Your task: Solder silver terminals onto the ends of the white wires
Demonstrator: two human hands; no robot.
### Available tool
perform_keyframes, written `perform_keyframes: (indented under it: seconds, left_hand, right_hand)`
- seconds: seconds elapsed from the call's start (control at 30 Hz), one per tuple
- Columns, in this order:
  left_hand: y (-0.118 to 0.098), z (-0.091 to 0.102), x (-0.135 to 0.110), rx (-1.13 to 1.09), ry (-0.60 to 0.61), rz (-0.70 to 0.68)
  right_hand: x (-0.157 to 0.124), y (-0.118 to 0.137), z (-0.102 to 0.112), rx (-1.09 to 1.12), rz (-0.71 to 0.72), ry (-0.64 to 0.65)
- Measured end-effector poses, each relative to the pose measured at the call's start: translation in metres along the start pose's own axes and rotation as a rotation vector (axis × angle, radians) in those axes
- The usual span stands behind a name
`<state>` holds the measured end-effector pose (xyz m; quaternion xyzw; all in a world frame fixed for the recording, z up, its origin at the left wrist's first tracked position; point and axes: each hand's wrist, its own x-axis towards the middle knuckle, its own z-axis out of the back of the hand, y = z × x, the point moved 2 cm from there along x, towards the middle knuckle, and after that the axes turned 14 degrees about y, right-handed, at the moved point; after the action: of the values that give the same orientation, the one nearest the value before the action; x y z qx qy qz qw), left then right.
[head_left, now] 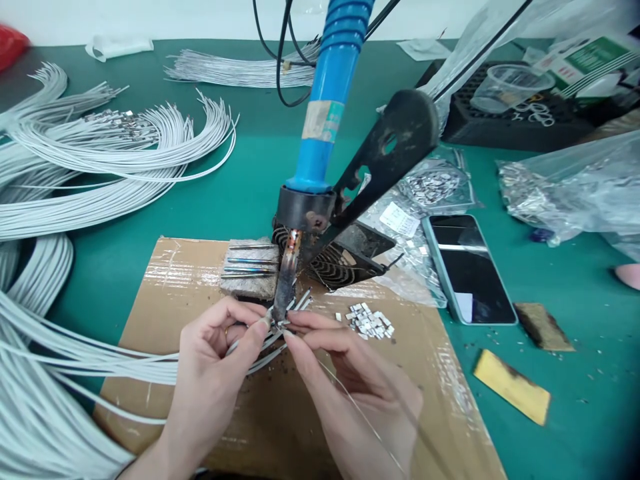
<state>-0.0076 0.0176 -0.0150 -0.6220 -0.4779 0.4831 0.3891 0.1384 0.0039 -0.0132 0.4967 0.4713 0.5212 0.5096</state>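
A blue-handled soldering iron [320, 120] is fixed pointing down, its dark tip [284, 293] between my two hands. My left hand [220, 353] is closed, thumb and finger pinching a white wire right beside the tip. More white wires [125, 363] run under and past this hand from the left. My right hand [350, 387] is closed in a pinch on the other side of the tip, with a thin strand of solder wire [357, 407] trailing from its fingers toward the bottom. The exact joint at the fingertips is too small to make out.
A cardboard sheet [430, 400] lies under the work, with small metal tabs [370, 321] and a pad with metal rods [250, 263]. Wire bundles [100, 153] fill the left. At right are a phone [473, 267], a yellow sponge [513, 387] and plastic bags [575, 180].
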Motion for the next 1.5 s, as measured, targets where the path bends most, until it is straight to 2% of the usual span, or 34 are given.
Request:
perform_keyframes:
  seconds: [0.63, 0.93, 1.03, 1.1, 1.23, 1.3, 1.4, 1.5]
  left_hand:
    - [0.002, -0.002, 0.0, 0.018, -0.013, -0.015]
    - [0.005, -0.007, -0.006, 0.174, -0.047, -0.052]
    - [0.007, -0.008, -0.009, 0.238, -0.02, -0.037]
    - [0.008, -0.008, -0.011, 0.272, -0.004, -0.027]
    - [0.011, -0.007, -0.013, 0.295, 0.012, -0.012]
    - [0.012, -0.007, -0.013, 0.292, 0.029, -0.011]
    - [0.013, -0.008, -0.014, 0.292, 0.039, -0.011]
    - [0.014, -0.008, -0.015, 0.281, 0.035, -0.013]
  right_hand:
    - [-0.002, -0.001, 0.0, 0.002, -0.05, 0.015]
    - [-0.002, -0.003, 0.0, -0.013, -0.044, -0.006]
    - [-0.001, -0.005, 0.007, -0.125, -0.04, -0.031]
    - [0.001, -0.005, 0.013, -0.291, 0.053, 0.011]
    - [0.005, -0.003, 0.022, -0.601, 0.348, 0.245]
    - [0.005, -0.002, 0.025, -0.714, 0.416, 0.312]
    - [0.003, -0.002, 0.026, -0.846, 0.483, 0.321]
    - [0.004, -0.001, 0.024, -0.874, 0.524, 0.303]
